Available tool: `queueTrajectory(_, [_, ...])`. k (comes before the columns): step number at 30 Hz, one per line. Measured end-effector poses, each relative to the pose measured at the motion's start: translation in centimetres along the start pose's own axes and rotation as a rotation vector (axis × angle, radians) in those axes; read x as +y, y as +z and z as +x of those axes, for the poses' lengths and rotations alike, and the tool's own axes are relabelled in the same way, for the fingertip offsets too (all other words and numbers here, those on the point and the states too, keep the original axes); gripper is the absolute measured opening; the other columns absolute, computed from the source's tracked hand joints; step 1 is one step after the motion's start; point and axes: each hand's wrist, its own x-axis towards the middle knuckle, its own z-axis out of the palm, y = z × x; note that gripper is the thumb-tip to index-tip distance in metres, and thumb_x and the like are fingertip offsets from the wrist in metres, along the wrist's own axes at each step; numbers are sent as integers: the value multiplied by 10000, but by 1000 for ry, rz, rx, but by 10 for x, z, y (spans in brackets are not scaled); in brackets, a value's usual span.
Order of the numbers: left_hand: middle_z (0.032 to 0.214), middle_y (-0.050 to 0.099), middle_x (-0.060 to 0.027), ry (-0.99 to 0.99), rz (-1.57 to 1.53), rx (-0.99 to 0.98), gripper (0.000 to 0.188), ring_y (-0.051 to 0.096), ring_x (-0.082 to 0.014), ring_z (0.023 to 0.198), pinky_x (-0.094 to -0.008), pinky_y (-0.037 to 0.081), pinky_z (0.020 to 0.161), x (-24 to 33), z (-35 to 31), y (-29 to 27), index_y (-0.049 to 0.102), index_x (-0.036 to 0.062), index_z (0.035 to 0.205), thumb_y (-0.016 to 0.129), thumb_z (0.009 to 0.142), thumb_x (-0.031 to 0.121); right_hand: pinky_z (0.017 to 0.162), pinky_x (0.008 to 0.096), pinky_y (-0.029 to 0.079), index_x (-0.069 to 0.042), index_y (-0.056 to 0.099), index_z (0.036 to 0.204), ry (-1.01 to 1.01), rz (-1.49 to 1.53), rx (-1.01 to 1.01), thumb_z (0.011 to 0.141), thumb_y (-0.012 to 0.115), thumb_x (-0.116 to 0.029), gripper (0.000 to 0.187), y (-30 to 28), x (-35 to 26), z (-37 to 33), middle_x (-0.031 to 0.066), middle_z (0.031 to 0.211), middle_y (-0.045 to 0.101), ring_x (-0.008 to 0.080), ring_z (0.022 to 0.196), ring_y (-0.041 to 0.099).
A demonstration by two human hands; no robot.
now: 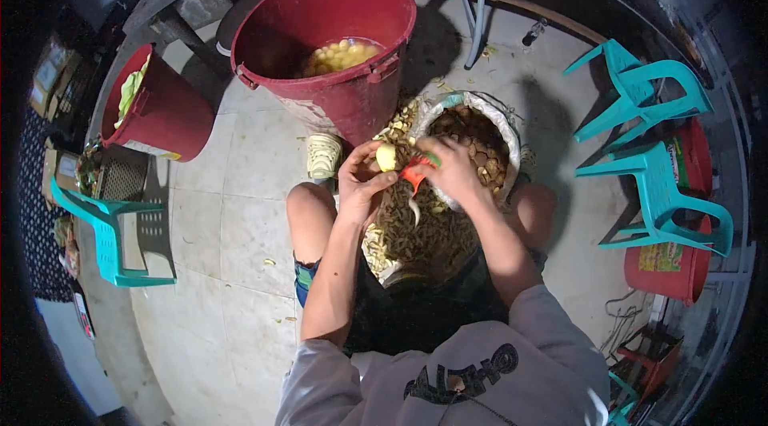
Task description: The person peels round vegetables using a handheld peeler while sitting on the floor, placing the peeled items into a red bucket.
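Note:
My left hand is closed around a potato whose pale yellow, peeled flesh faces up. Close beside it, my right hand grips a peeler with orange-red and green parts; my fingers partly cover it. A curled strip of peel hangs just below the peeler. Past my right hand, an open white sack holds brown, unpeeled potatoes. A heap of peelings lies between my legs. Ahead, a big red tub contains peeled yellow potatoes.
A smaller red bucket with something leafy green inside stands left. Teal plastic chairs are on the left and right. Red containers sit behind the right chairs. Scraps of peel dot the tiled floor.

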Motion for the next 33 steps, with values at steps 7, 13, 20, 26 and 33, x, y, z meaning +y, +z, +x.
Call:
queueTrajectory(7, [1057,612,-126,136,204,14,497,634,-208,913,-310,545,759,5,-1,-3,537,-35,1134,692,669,-120,800,421,500,-28,608,1129,-190,-48,64,639,776,-73,520,19,-12,-9,256,990,600,403,941,593])
queueTrajectory(13, [1074,618,-117,94,71,-12,512,617,-197,965,-294,506,833,7,0,0,546,-35,1139,665,650,-131,813,371,489,28,608,1053,149,380,-290,629,817,-97,489,10,-16,-2,162,900,659,260,839,638])
queueTrajectory(20, [1103,617,-127,80,123,-33,521,607,-206,1002,-332,494,888,8,1,0,549,-29,1152,661,653,-126,885,378,458,56,586,1054,-2,8,-98,579,870,-244,629,10,-16,-7,252,1085,596,350,1028,577])
queueTrajectory(26, [1113,612,-130,61,34,-50,579,609,-209,1010,-323,512,851,9,-1,-10,536,-29,1172,679,628,-166,868,352,453,56,565,1092,210,242,-317,521,895,-250,726,-3,-9,3,182,1045,618,264,991,595])
queueTrajectory(33, [1060,624,-99,77,168,-62,571,614,-189,974,-314,503,846,11,-2,-4,551,-27,1145,707,611,-156,759,293,497,-33,594,965,163,943,25,647,833,-53,398,-37,8,15,31,919,637,128,848,602])
